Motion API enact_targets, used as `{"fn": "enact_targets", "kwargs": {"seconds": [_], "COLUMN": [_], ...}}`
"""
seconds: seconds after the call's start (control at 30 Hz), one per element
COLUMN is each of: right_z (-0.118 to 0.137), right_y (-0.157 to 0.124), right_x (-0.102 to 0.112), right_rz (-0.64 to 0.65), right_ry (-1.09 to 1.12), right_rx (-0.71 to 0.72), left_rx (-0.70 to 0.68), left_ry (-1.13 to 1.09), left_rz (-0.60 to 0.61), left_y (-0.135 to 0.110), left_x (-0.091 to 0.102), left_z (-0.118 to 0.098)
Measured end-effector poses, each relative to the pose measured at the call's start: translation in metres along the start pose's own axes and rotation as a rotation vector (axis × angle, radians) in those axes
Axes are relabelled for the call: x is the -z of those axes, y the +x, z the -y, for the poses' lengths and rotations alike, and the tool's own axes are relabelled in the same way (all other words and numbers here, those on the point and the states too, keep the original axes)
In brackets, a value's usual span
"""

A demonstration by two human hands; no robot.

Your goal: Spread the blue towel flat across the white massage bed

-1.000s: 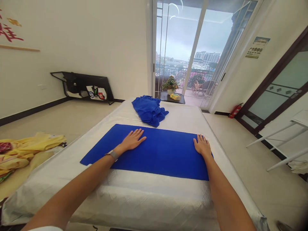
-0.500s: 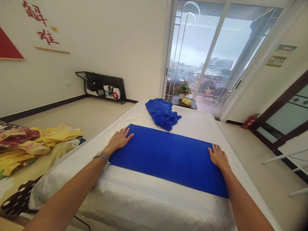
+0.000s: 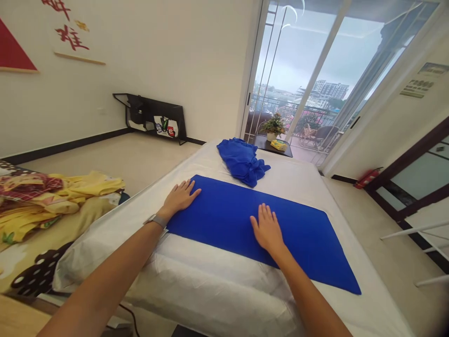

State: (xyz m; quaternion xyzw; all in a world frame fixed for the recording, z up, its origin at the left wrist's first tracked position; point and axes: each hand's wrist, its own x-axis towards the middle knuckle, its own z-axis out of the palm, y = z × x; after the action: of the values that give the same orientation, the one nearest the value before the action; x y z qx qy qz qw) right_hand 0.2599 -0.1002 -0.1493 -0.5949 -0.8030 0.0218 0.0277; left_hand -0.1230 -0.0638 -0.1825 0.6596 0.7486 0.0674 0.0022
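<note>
A smooth blue cloth (image 3: 224, 215), roughly rectangular, lies flat across the near part of a white-covered bed (image 3: 196, 267). My left hand (image 3: 179, 195) rests palm down on the cloth's left end, fingers stretched out; a watch (image 3: 156, 220) with a grey band is on that wrist. Flat on the middle of the cloth is my right hand (image 3: 268, 228), its fingers extended and the thumb apart. Neither hand grips anything. Beyond the cloth sits a crumpled heap of blue fabric (image 3: 243, 161).
Yellow and plaid clothes (image 3: 70, 196) are piled at the left. Behind the bed, a small dark table (image 3: 261, 143) carries a potted plant (image 3: 273, 126) and a yellow packet (image 3: 279, 144). A black folding frame (image 3: 150, 117) leans by the wall. White metal legs (image 3: 414, 229) stand at right.
My right hand has moved left from the cloth's right end to its middle. My left hand stays at the left end. The view has shifted slightly.
</note>
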Motion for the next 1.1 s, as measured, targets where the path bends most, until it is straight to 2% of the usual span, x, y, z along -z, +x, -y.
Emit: {"fn": "enact_targets", "kwargs": {"seconds": [0.1,0.17,0.23,0.37,0.57,0.63,0.73,0.8,0.87,0.93,1.03,1.1], "right_z": [0.022,0.018,0.002,-0.057,-0.171,-0.192,-0.202,-0.202,-0.201,-0.202,-0.202,-0.201], "right_y": [0.001,0.000,-0.005,-0.027,-0.064,-0.070,-0.072,-0.070,-0.069,-0.069,-0.070,-0.071], "right_x": [-0.005,-0.007,-0.008,-0.010,-0.010,-0.010,-0.012,-0.014,-0.016,-0.018,-0.017,-0.015], "right_rz": [0.051,0.078,0.088,0.082,0.050,0.027,0.000,-0.013,-0.019,-0.023,-0.032,-0.025], "right_ry": [0.073,0.108,0.129,0.070,-0.021,-0.015,-0.006,0.003,0.010,0.012,-0.001,-0.015], "right_rx": [0.002,-0.015,-0.026,-0.143,-0.446,-0.491,-0.505,-0.505,-0.498,-0.490,-0.486,-0.485], "left_rx": [-0.003,-0.004,-0.008,-0.031,-0.111,-0.145,-0.159,-0.145,-0.182,-0.320,-0.610,-0.701], "left_ry": [-0.009,-0.012,-0.012,-0.019,-0.088,-0.106,-0.117,-0.127,-0.145,-0.173,-0.220,-0.239], "left_rz": [0.006,0.008,0.000,-0.061,-0.299,-0.330,-0.342,-0.338,-0.301,-0.213,0.006,0.101], "left_y": [-0.001,-0.002,-0.001,-0.001,-0.008,-0.010,-0.012,-0.014,-0.021,-0.032,-0.055,-0.069], "left_x": [0.001,0.002,0.001,0.000,0.005,0.008,0.012,0.015,0.014,0.011,0.000,-0.007], "left_z": [-0.001,-0.002,-0.001,-0.001,-0.003,-0.003,-0.008,-0.025,-0.055,-0.097,-0.160,-0.189]}}
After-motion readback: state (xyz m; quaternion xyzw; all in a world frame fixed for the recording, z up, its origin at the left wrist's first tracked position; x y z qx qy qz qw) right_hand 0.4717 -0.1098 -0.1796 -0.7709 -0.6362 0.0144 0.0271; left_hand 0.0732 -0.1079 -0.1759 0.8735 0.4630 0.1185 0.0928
